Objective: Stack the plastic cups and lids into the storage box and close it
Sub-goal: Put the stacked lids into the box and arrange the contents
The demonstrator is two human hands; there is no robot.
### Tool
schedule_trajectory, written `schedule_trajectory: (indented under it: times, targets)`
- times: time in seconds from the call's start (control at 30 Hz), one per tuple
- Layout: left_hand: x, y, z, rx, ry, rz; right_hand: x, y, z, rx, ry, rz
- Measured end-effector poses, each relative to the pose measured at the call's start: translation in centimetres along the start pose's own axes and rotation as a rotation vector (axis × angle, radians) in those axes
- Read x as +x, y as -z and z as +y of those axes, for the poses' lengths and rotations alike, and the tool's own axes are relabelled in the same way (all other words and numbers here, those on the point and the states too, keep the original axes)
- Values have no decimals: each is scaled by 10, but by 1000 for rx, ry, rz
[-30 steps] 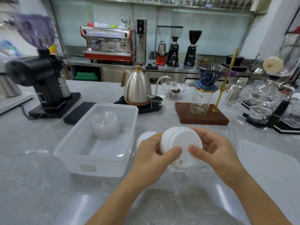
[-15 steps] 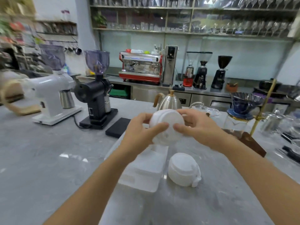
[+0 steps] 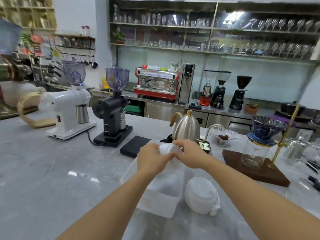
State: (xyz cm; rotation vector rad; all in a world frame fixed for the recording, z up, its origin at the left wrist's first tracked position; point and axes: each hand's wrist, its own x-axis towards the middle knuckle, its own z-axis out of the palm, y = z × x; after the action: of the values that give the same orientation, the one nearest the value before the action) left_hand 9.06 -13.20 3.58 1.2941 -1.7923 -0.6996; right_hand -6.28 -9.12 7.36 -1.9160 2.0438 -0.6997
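Note:
A stack of white plastic lids hangs above the far end of the translucent storage box. My left hand grips the stack from the left, and my right hand pinches it from the right. Both arms cover most of the box's inside, so its contents are hidden. A second stack of white lids lies on the grey counter just right of the box.
A steel kettle stands just behind my hands. A black scale and a black grinder sit to the left, with a white grinder beyond. A glass dripper on a wooden stand is at the right.
My hands carried the lid stack away from me and lowered it over the box's far end. The camera tilted upward, so more of the back shelves shows.

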Motion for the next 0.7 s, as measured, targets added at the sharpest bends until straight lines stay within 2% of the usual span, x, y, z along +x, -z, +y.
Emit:
schedule_trajectory:
  times: [0.13,0.37,0.7]
  targets:
    - [-1,-12,2,86,-18,-4,-2,-5,5,-53,-60,-37]
    - [0,-23,2,161,14,-106,-6,-3,6,-165,-103,-131]
    - [-3,-27,7,351,-65,-83,-8,-4,15,-181,-131,-151]
